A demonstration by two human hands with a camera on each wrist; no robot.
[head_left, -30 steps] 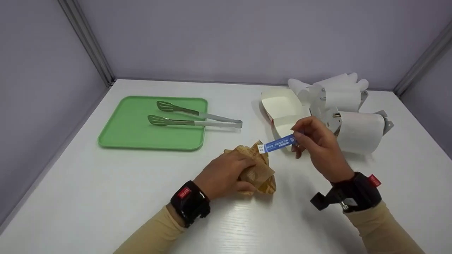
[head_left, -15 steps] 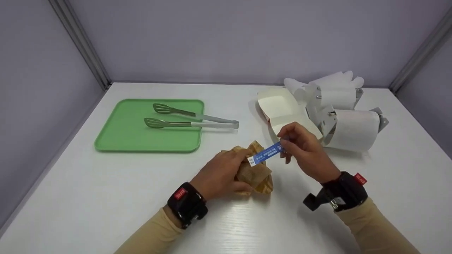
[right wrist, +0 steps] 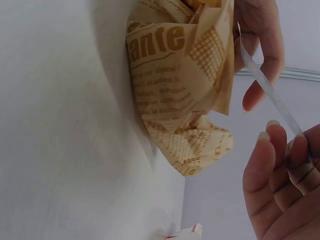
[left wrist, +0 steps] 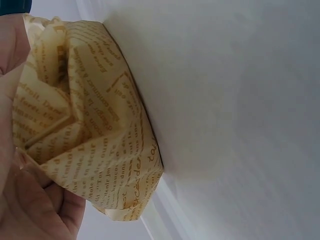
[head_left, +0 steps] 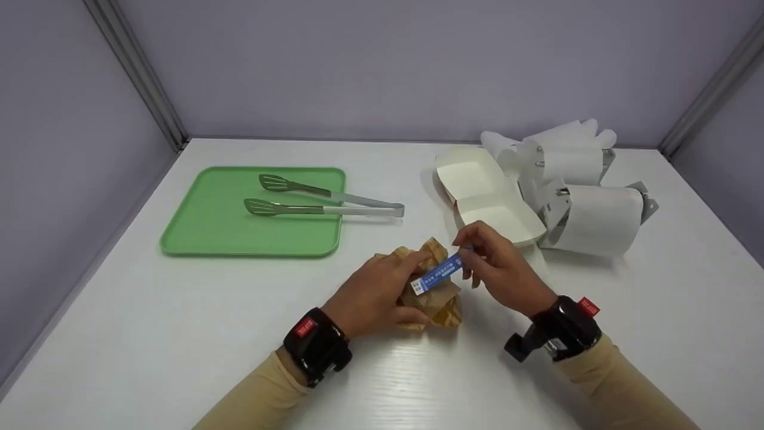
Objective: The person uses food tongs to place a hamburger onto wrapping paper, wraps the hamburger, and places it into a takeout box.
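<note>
On the table in front of me sits a food parcel wrapped in brown printed paper [head_left: 440, 297], its edges crumpled and folded over. My left hand [head_left: 369, 294] grips it from the left, fingers over the top and thumb at the near side. My right hand [head_left: 502, 272] pinches one end of a blue printed label [head_left: 440, 273], whose white far end overlaps the parcel's top in the head view. Seen edge-on in the right wrist view, this label [right wrist: 272, 95] slants as a thin strip above the wrapping. Whatever the paper encloses is mostly hidden, with a bit of yellow showing.
An open white clamshell box [head_left: 489, 197] lies behind my right hand. To its right stand metal dispensers with white rolls [head_left: 603, 221]. At the back left, tongs [head_left: 361, 209] lie partly on a green tray [head_left: 209, 230]. Walls enclose the table's back and sides.
My right hand has moved left and nearer with the label, bringing it over the parcel. The left hand has kept its grip on the wrapping.
</note>
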